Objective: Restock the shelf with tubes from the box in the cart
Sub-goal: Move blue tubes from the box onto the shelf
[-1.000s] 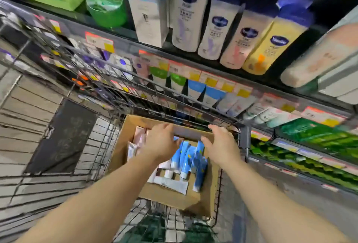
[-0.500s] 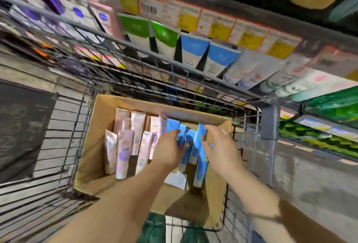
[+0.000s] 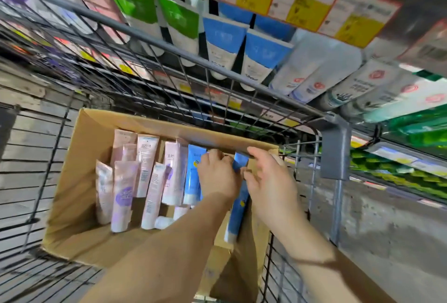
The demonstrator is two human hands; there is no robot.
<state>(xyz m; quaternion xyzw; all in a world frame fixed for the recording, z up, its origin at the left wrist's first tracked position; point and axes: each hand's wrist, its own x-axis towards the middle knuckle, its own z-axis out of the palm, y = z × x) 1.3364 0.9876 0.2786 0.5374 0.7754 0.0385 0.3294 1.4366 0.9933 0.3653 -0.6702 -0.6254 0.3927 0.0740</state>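
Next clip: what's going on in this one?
A person is reaching into a cardboard box that sits in a wire cart beside a shelf of tubes. The left hand and right hand are both among the blue tubes at the box's right side, fingers curled round them. The pink tubes lie untouched. Nothing has been lifted out yet.
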